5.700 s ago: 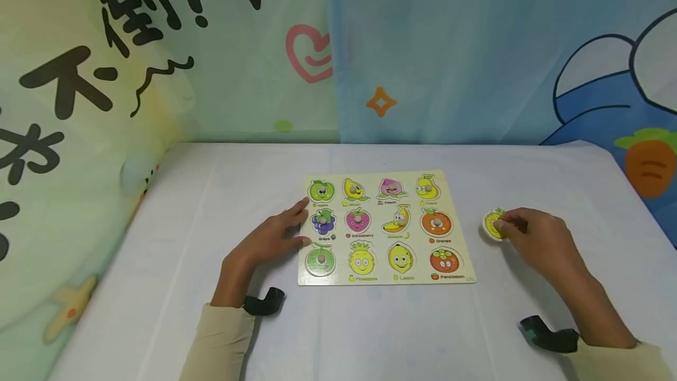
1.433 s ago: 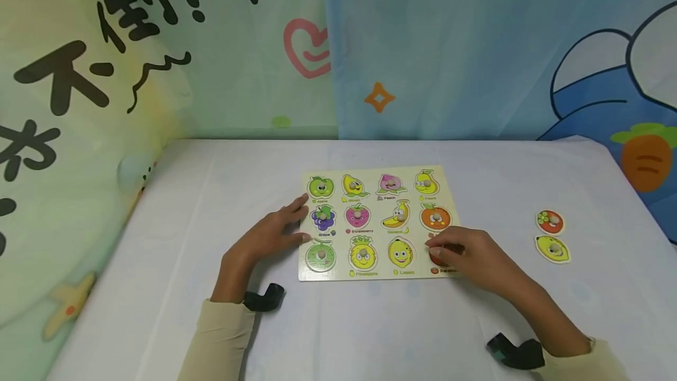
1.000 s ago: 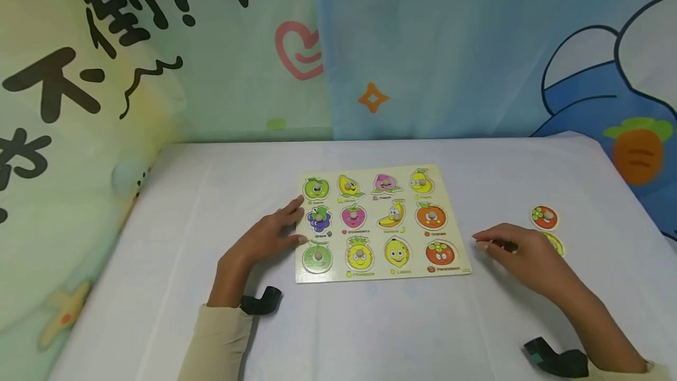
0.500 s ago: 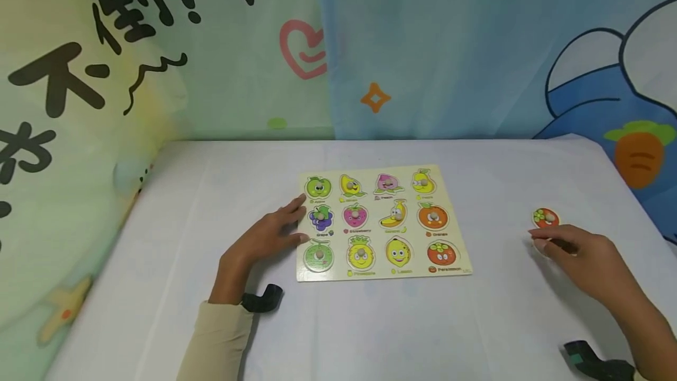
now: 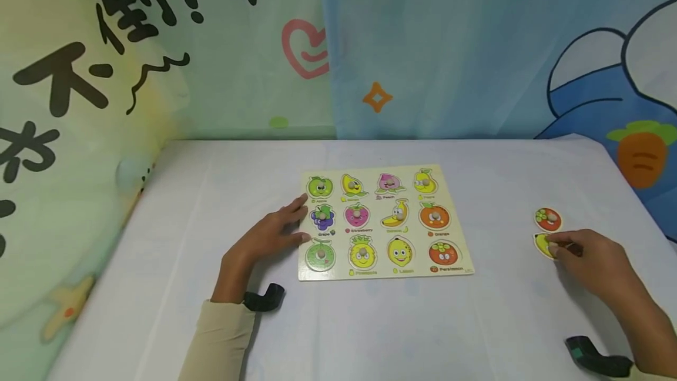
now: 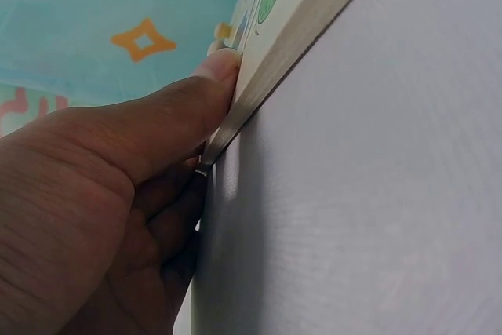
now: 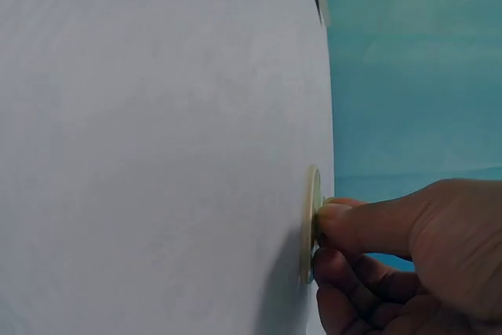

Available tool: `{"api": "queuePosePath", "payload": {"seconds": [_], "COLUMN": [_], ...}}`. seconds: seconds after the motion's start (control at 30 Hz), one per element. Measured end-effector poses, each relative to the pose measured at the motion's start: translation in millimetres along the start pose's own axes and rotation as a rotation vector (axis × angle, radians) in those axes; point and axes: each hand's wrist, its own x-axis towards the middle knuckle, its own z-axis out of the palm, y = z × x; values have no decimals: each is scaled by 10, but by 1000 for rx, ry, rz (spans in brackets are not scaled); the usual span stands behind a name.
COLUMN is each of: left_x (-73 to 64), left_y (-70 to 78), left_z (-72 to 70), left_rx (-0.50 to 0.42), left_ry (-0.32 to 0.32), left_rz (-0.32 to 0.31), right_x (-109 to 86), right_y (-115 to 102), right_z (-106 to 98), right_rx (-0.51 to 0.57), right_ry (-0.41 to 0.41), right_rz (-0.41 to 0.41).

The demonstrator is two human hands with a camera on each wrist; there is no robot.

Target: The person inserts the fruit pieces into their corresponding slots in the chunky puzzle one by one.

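A fruit puzzle board [image 5: 332,276] lies on the white table, its fruit pictures in rows. My left hand [image 5: 267,239] rests at the board's left edge, with the thumb and a fingertip touching it apart from each other. At the right, my right hand [image 5: 597,263] pinches the lemon puzzle piece [image 5: 542,244] between thumb and fingers, partly covering it. In the right wrist view this piece [image 7: 309,229] stands edge-on, close to the table surface. Just behind it lies the red persimmon puzzle piece [image 5: 548,220]. The lemon and persimmon pictures on the board show no knobs.
A white cloth covers the table [image 5: 391,328]. Behind it hangs a printed backdrop [image 5: 455,63] with a carrot and large lettering. A black band part [image 5: 264,298] sticks out at the left wrist, another [image 5: 597,360] at the right.
The pineapple piece, earlier in my right hand, now sits in the board. That hand went to the board's persimmon picture, then moved right and took hold of the lemon piece. My left hand stayed.
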Motion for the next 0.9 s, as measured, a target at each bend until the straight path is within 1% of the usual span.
{"api": "queuePosePath", "payload": {"seconds": [0.17,0.3,0.5,0.7,0.9], "left_x": [11,4,-16,-19,-10], "left_y": [6,14,33,37,40], "left_z": [7,8,14,16,14], "left_rx": [9,3,2,-4,5], "left_ry": [2,8,14,9,13], "left_rz": [-10,-7,-10,-29,-33], "right_x": [4,-10,-26,-43,-36], "right_y": [-53,-141,-374,-633,-819], "right_z": [-5,-56,-94,-56,-3], "right_rx": [-4,27,98,144,206], "right_ry": [-5,-13,18,50,74], "right_rz": [23,11,-86,-167,-243]}}
